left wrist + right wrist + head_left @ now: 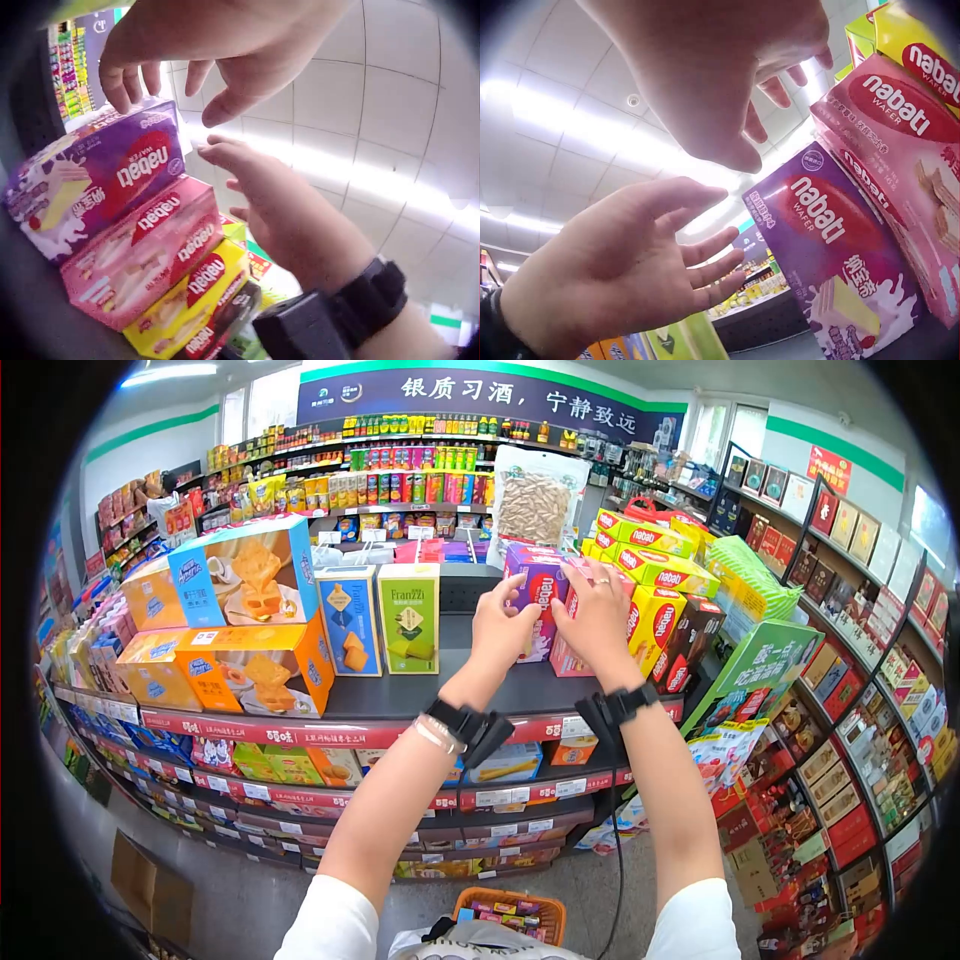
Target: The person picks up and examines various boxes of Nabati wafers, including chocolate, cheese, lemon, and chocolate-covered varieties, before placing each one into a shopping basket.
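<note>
A purple box of nabati wafers [538, 565] stands upright on the shelf top, its front showing in the right wrist view. My left hand [502, 628] is at its left side, fingers loosely spread, fingertips near the box's upper edge in the left wrist view. Over the tops of the boxes hovers my right hand [595, 610], fingers extended and thumb apart; nothing is gripped in it. Pressed up to the purple box is a pink nabati wafer box [900, 120], partly behind my right hand in the head view. Yellow [655, 628] and dark brown wafer boxes [692, 645] continue the row.
Green and blue Franzzi boxes [408, 618] stand left of my hands, beside stacked orange biscuit cartons [255, 670]. Behind stands a clear bag of peanuts [540, 495]. More yellow nabati boxes [660, 568] are piled right. An orange basket [510, 912] sits below on the floor.
</note>
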`<act>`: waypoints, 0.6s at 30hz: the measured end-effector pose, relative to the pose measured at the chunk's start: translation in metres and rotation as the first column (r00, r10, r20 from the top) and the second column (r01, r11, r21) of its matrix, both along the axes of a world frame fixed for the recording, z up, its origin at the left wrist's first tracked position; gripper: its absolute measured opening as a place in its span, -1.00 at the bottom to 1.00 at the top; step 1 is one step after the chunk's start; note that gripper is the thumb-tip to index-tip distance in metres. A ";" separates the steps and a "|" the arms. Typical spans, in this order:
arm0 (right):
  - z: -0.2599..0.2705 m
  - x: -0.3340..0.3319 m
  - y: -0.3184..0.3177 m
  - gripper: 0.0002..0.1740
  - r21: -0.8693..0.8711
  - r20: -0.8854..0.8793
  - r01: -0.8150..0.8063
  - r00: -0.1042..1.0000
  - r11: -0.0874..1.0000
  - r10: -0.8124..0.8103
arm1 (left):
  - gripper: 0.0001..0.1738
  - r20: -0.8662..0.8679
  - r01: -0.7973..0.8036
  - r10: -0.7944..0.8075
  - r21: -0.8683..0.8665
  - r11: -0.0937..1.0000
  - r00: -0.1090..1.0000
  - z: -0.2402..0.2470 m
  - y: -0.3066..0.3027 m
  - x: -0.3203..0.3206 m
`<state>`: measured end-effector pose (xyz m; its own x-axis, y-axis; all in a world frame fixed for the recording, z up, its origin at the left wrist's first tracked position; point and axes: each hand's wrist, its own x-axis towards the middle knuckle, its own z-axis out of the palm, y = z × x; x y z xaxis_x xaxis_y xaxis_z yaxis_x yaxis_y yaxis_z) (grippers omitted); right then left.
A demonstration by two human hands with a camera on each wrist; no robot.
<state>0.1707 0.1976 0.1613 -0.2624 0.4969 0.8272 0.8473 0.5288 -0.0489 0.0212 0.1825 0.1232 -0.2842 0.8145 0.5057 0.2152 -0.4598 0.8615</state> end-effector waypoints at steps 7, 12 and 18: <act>0.015 -0.014 0.042 -0.52 -0.102 0.158 0.121 0.982 0.987 -0.104 | -0.27 -0.229 -0.347 0.376 0.158 0.924 0.898 0.005 0.048 0.000; 0.002 -0.009 0.042 -0.60 -0.006 0.085 0.017 0.996 1.000 -0.016 | -0.20 -0.301 -0.322 0.370 0.197 0.926 0.879 -0.004 0.058 0.000; -0.001 0.001 0.035 -0.57 -0.020 0.066 -0.053 0.996 0.998 0.054 | -0.16 -0.151 -0.171 0.185 0.099 0.980 0.971 -0.036 0.067 -0.008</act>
<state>0.1720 0.2327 0.1602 -0.3428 0.4956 0.7981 0.8195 0.5731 -0.0039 0.0129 0.2494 0.0872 -0.3315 0.7104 0.6208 0.4306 -0.4715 0.7695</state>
